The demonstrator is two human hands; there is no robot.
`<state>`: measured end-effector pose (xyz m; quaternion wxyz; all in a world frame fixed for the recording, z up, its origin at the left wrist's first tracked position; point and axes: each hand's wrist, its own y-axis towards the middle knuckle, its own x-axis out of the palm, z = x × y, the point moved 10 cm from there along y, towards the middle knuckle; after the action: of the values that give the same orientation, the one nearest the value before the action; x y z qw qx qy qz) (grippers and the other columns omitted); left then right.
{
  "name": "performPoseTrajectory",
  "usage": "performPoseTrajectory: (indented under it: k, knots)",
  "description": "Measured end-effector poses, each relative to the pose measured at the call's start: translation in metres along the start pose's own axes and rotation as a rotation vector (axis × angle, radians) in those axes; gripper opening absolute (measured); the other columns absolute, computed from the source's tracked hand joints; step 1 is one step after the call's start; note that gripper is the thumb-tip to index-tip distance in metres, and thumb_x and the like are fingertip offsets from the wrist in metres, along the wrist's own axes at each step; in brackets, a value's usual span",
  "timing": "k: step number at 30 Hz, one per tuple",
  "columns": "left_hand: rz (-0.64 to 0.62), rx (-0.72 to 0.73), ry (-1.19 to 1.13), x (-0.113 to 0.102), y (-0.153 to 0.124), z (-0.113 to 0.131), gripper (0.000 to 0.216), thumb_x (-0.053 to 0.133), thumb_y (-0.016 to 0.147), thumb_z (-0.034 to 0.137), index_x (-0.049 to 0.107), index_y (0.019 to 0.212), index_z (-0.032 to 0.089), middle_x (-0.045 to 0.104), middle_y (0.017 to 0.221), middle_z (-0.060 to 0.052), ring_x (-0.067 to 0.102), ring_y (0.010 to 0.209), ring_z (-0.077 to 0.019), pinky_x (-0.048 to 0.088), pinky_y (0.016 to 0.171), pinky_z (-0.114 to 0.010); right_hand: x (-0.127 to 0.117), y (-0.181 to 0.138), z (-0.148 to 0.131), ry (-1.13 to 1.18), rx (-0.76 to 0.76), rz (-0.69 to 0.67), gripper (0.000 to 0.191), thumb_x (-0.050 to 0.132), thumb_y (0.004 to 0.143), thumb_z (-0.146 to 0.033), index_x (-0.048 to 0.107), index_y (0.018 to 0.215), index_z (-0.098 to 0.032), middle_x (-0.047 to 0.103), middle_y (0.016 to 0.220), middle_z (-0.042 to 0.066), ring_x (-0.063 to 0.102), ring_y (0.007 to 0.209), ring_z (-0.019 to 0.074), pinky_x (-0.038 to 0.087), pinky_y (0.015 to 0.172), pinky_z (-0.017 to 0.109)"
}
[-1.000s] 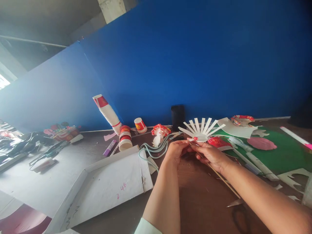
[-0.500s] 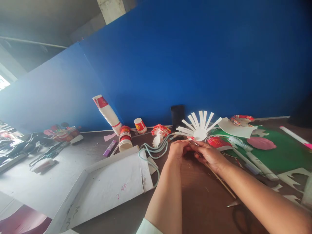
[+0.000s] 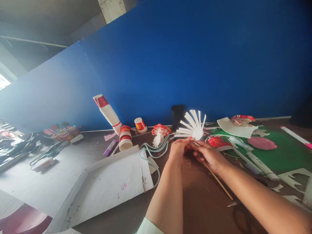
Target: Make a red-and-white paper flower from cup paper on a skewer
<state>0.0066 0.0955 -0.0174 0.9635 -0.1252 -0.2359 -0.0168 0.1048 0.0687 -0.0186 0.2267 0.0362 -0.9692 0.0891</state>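
Between my hands is a paper cup cut into strips (image 3: 197,132), its white strips fanned out around the round base. My left hand (image 3: 179,148) is closed, its fingertips pinching a strip at the cup's near side, where a bit of red shows. My right hand (image 3: 207,154) is closed around a thin wooden stick (image 3: 220,184), which slants down toward the table's front. The stick's upper end is hidden by the fingers, at the same strip. Just right of the cut cup lies a red printed cup piece (image 3: 219,143). A pair of scissors (image 3: 240,214) lies under my right forearm.
A white shallow box (image 3: 109,191) fills the left front. Behind it stand stacked paper cups (image 3: 109,115), a single cup (image 3: 140,125), a red-and-white curled paper piece (image 3: 161,131) and a looped cable (image 3: 156,151). Markers (image 3: 263,165) and paper scraps lie on a green mat (image 3: 290,152) at right.
The fan of strips has turned and narrowed, its right-hand strips now pointing more upward. The stick's lower end has shifted slightly left. Both hands stay nearly in place.
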Motion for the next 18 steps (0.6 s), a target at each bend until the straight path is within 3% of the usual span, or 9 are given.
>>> performPoseTrajectory:
  k: [8,18]
  knots:
    - [0.006,-0.028,0.059,-0.0024,0.0017,-0.0049,0.027,0.081,0.062,0.032,0.061,0.065,0.014,0.057,0.054,0.001,0.048,0.049,-0.0065,0.03,0.048,-0.019,-0.0017,0.0019,0.0011,0.003,-0.005,0.015,0.023,0.074,0.074,-0.026,0.073,0.096,-0.02,0.067,0.08,0.004,0.051,0.052,0.0052,0.027,0.035,0.011]
    - [0.003,-0.06,0.055,-0.002,0.0024,-0.0076,0.022,0.081,0.062,0.027,0.068,0.07,0.011,0.057,0.054,0.0,0.047,0.048,-0.0059,0.031,0.047,-0.019,-0.0061,0.0036,0.0032,-0.036,-0.002,0.042,0.022,0.077,0.072,-0.029,0.073,0.09,-0.019,0.068,0.078,0.005,0.051,0.05,0.0045,0.029,0.035,0.011]
